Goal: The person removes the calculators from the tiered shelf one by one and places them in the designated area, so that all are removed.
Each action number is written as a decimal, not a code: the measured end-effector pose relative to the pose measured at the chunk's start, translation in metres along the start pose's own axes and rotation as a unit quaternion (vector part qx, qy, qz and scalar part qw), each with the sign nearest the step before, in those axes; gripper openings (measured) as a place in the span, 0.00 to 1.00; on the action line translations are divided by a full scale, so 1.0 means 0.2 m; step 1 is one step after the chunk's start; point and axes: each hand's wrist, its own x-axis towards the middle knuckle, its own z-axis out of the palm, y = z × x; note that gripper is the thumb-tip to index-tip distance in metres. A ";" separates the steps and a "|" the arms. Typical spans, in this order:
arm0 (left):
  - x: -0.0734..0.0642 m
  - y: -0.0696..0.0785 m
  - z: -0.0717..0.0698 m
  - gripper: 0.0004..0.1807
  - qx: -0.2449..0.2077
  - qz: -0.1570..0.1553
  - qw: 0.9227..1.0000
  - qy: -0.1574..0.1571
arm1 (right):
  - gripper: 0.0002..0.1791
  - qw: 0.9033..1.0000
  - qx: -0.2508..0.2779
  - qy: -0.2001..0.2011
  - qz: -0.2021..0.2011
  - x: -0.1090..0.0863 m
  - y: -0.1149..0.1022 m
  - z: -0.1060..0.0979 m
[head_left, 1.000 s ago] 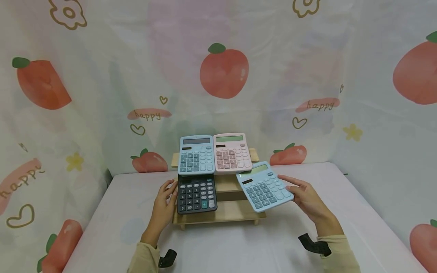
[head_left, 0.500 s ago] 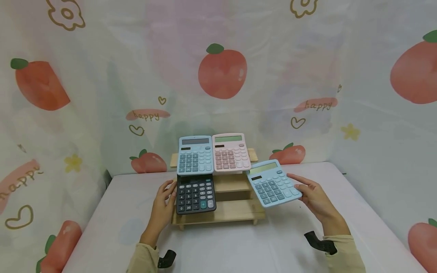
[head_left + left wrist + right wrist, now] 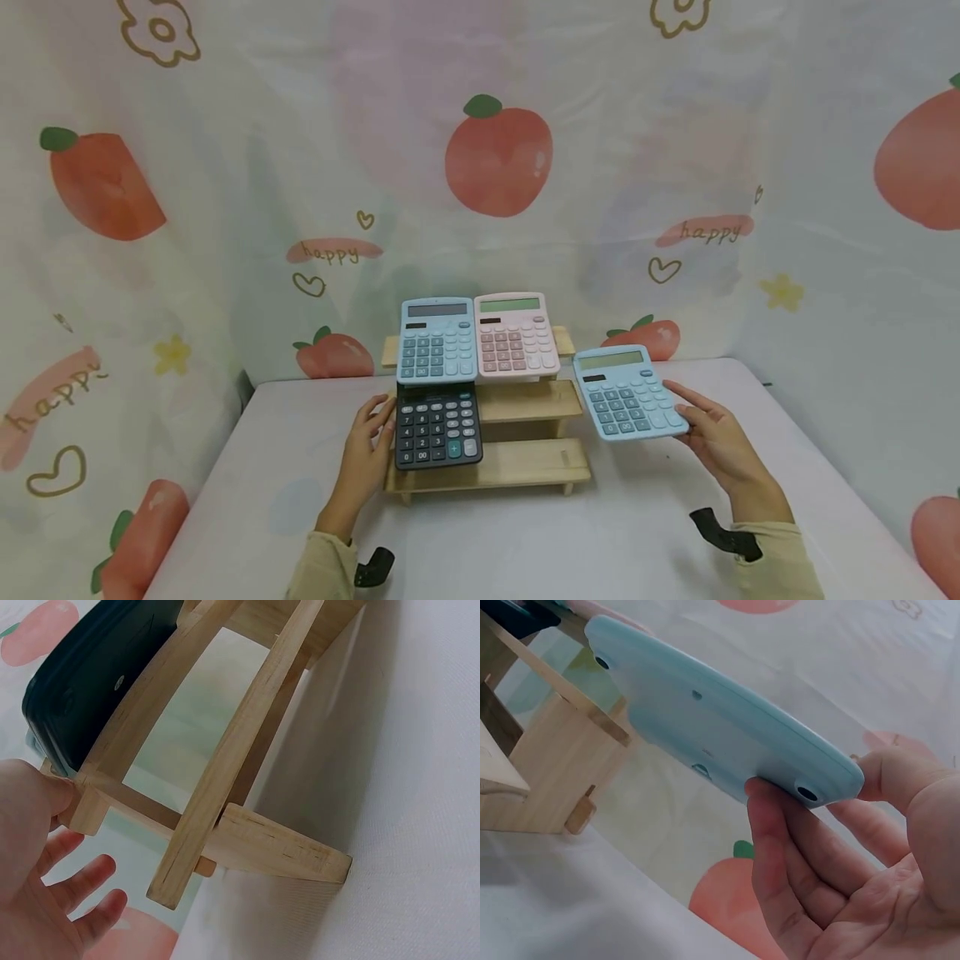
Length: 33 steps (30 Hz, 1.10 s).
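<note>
My right hand (image 3: 723,446) pinches a light blue calculator (image 3: 628,392) by its right edge, keys facing up, beside a tiered wooden rack (image 3: 517,462). In the right wrist view, the calculator's underside (image 3: 720,720) shows, with fingertips beneath it. My left hand (image 3: 363,458) grips the rack's left end; the left wrist view has the thumb (image 3: 45,787) on a wooden corner and other fingers (image 3: 82,881) loosely spread. A black calculator (image 3: 438,429) leans on the rack near that hand. Above it stand another light blue calculator (image 3: 437,337) and a pink calculator (image 3: 516,333).
A white cloth (image 3: 540,542) covers the table under the rack. Behind and at both sides hang fruit-printed curtains (image 3: 495,167). The rack's middle tier (image 3: 532,400) and lower tier (image 3: 532,462) show bare wood on the right.
My right hand has drawn the light blue calculator rightward and slightly up, off the rack's right side, turning it straighter. My left hand stays at the rack's left end.
</note>
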 end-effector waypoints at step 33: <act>-0.01 0.02 0.01 0.23 0.006 0.000 1.000 0.017 | 0.31 0.985 -0.099 0.095 0.108 0.10 0.23 0.00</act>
